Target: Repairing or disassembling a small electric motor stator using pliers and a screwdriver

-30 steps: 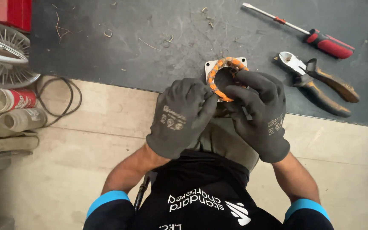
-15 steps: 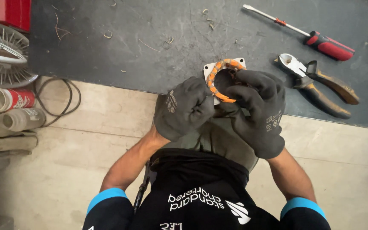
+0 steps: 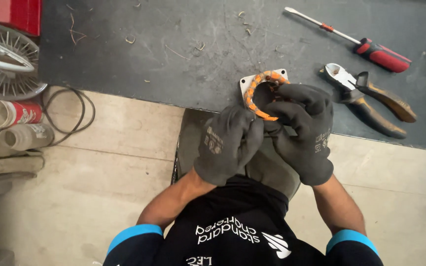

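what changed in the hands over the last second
The left hand slid down and left off the orange-wound metal part, now pinching only its lower edge. The right hand kept its grip on the part. The screwdriver and pliers lie where they were.

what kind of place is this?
Probably a small motor or fan repair workshop. Gloved hands, left and right, hold a copper-wound stator over a dark mat, with a screwdriver, cutters and a fan guard nearby.
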